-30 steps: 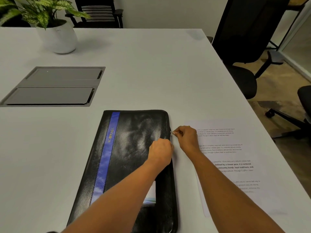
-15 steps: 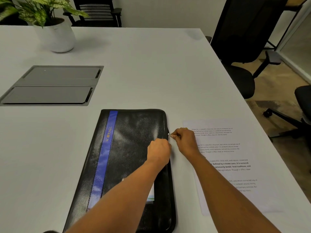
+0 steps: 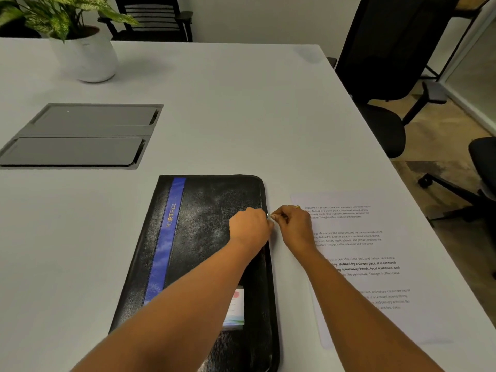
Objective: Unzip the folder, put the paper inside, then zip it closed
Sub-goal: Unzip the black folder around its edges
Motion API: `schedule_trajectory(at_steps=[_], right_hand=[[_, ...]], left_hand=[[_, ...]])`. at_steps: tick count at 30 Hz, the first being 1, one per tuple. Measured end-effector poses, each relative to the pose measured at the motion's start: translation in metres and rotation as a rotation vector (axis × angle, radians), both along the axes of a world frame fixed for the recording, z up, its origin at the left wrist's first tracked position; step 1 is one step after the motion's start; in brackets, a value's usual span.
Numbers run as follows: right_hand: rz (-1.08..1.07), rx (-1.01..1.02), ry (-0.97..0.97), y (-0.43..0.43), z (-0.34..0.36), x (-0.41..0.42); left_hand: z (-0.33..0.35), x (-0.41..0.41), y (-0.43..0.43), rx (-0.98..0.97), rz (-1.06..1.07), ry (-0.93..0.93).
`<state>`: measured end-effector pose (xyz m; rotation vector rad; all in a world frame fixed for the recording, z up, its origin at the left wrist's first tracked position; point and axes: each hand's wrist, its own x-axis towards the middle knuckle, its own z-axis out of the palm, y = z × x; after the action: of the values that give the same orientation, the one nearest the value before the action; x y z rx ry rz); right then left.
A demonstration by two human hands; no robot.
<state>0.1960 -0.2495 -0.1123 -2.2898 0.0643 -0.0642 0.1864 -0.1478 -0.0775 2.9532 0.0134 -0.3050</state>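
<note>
A black leather folder (image 3: 204, 237) with a blue stripe lies flat on the white table (image 3: 214, 116) in front of me. My right hand (image 3: 294, 225) pinches the small metal zipper pull (image 3: 269, 215) at the folder's right edge. My left hand (image 3: 251, 228) rests curled on the folder's cover beside that edge, right next to the pull; what its fingers hold is hidden. A printed sheet of paper (image 3: 375, 264) lies flat on the table to the right of the folder, partly under my right forearm. A small card shows at the folder's lower right.
A potted plant in a white pot (image 3: 86, 57) stands at the back left. A grey recessed cable hatch (image 3: 77, 135) sits in the table left of centre. Black office chairs (image 3: 389, 76) stand beyond the table's right edge, which runs close to the paper.
Both hands have stayed together at the folder's right edge; the zipper pull and my right hand have shifted slightly toward me along the edge.
</note>
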Motion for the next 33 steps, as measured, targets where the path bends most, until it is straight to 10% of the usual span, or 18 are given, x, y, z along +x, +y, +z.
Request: schedule_trajectory(at_steps=[18, 33], right_hand=[[-0.139, -0.049, 0.036, 0.015, 0.005, 0.050], [0.369, -0.173, 0.072, -0.017, 0.009, 0.022]], left_hand=[[-0.017, -0.006, 0.001, -0.080, -0.050, -0.098], [-0.019, 0.000, 0.002, -0.062, -0.020, -0.087]])
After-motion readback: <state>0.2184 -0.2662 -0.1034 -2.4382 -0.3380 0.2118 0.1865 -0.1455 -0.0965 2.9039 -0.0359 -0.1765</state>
